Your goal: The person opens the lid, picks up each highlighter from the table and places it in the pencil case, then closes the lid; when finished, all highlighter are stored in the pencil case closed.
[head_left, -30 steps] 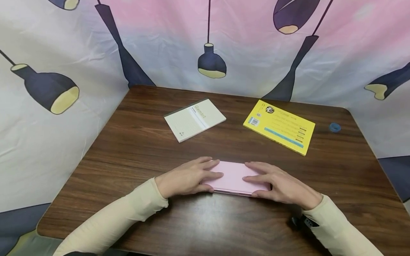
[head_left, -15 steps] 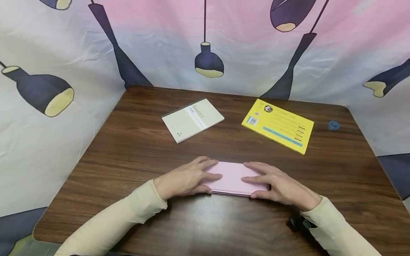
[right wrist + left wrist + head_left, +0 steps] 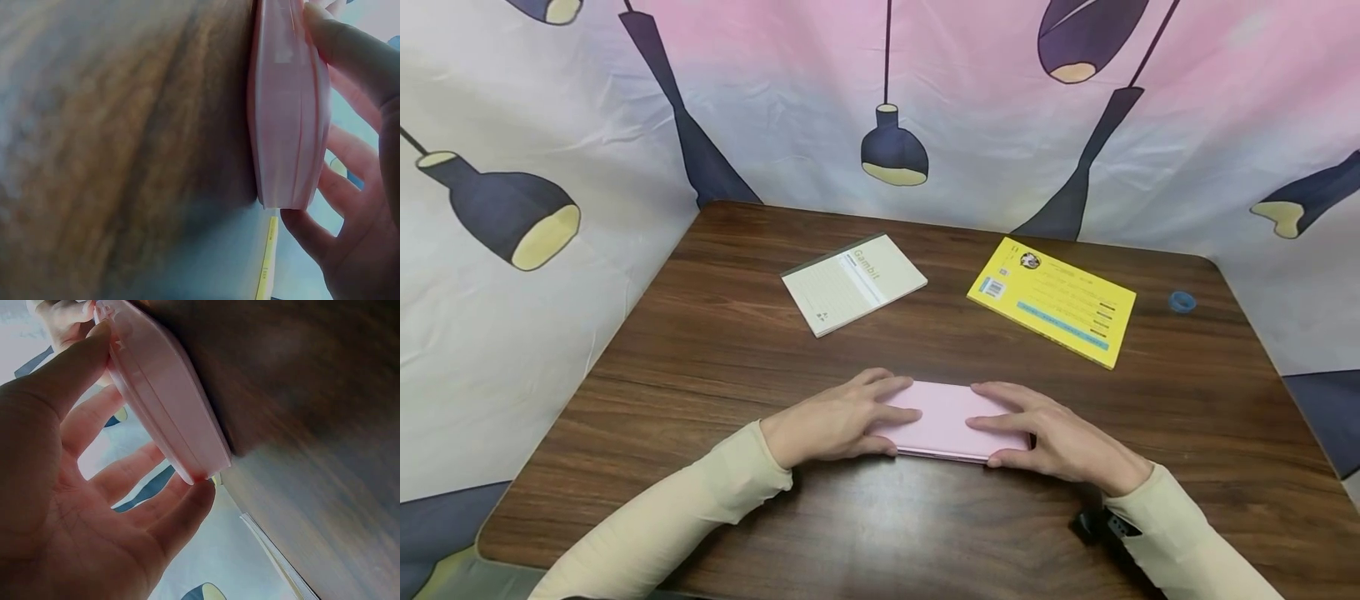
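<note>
A flat pink plastic case [image 3: 945, 423] with a lid lies on the table close to the person, its long side facing them. My left hand [image 3: 838, 419] holds its left end, thumb at the near edge and fingers spread over the top and far edge. At the other end, my right hand [image 3: 1060, 435] grips it in mirror fashion. The left wrist view shows the case's pink side wall [image 3: 172, 400] with a seam along it, thumb at the lid's rim. In the right wrist view, a fingertip touches the far corner of the case [image 3: 284, 125].
Behind the case on the wooden table [image 3: 715, 358] lie a cream notebook [image 3: 853, 283] marked Gambit and a yellow book [image 3: 1052, 300]. A small blue ring [image 3: 1182, 302], like a tape roll, sits far right. A lamp-patterned cloth [image 3: 805, 125] hangs behind the table.
Both hands keep their places on the case. The dark line along the case's near edge looks thinner than a second ago. The head view has shifted slightly.
</note>
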Available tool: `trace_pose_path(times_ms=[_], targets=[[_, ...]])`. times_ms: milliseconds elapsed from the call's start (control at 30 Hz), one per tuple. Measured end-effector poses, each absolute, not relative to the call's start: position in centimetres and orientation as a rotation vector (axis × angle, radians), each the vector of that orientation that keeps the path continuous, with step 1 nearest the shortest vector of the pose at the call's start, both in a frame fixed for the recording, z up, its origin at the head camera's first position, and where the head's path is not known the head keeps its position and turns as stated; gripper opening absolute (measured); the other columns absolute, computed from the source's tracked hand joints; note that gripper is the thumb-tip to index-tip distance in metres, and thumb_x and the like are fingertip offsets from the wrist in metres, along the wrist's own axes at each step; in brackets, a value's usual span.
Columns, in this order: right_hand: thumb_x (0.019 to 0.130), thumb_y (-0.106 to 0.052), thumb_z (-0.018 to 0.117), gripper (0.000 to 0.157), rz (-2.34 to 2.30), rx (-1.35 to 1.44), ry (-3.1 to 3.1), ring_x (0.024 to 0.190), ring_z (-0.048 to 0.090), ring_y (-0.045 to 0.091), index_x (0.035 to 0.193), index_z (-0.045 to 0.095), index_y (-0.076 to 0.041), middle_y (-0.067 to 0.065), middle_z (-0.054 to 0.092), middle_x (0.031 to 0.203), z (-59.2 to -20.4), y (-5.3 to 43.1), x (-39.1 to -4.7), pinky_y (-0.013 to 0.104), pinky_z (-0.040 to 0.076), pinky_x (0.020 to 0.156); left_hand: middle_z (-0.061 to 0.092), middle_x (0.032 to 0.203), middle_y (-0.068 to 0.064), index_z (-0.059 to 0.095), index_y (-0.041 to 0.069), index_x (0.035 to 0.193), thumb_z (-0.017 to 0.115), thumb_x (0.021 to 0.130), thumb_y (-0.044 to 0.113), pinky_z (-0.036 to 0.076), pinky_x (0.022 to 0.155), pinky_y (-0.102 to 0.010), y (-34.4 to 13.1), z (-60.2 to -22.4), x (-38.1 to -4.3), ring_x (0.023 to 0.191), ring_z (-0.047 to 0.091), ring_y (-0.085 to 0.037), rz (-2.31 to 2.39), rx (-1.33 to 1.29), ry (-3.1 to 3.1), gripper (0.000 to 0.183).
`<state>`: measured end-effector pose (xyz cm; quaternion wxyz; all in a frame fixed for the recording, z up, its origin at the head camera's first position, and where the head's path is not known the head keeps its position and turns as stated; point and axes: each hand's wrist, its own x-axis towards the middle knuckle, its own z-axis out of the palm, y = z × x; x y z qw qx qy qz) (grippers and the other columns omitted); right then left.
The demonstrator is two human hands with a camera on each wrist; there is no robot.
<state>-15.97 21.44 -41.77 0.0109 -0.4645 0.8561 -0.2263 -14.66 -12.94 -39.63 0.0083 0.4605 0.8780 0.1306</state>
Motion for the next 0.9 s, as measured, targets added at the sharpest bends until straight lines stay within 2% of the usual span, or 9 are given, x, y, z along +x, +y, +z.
trace_pose_path(times_ms=[400,633,733,900], targets=[[0.089,-0.045,0.073,0.049,-0.650,-1.454,2.689,0.141,0.041,0.023,0.135,0.064,-0.033,0.002,0.044,0.154,-41.4,22.2,-16.5,0.019,0.025,0.114,0.047,0.149,-0.015,0.062,0.021,0.138,0.068,0.094,0.042,0.043,0.108,-0.042,-12.1,-39.7,-15.3,0.133,0.046,-0.036,0.345,1.462,2.751,0.050],[0.088,-0.047,0.073,0.050,-0.593,-1.410,2.703,0.140,0.042,0.020,0.135,0.063,-0.035,-0.002,0.045,0.153,-40.9,22.2,-16.7,0.037,0.038,0.109,0.047,0.150,-0.016,0.059,0.020,0.141,0.067,0.093,0.046,0.041,0.109,-0.045,-11.9,-39.7,-15.7,0.133,0.046,-0.036,0.311,1.457,2.770,0.055],[0.090,-0.048,0.070,0.049,-0.601,-1.350,2.695,0.140,0.042,0.017,0.138,0.061,-0.036,-0.003,0.045,0.153,-40.7,22.1,-16.8,0.042,0.040,0.108,0.046,0.151,-0.016,0.057,0.019,0.142,0.067,0.093,0.047,0.042,0.108,-0.046,-11.8,-39.7,-15.7,0.133,0.047,-0.036,0.330,1.445,2.789,0.057],[0.092,-0.048,0.068,0.051,-0.630,-1.315,2.699,0.138,0.044,0.021,0.140,0.059,-0.033,0.002,0.047,0.151,-40.5,21.7,-17.2,0.049,0.042,0.106,0.045,0.151,-0.018,0.055,0.016,0.144,0.067,0.094,0.041,0.044,0.106,-0.046,-11.8,-39.6,-15.9,0.134,0.047,-0.034,0.409,1.463,2.820,0.057]])
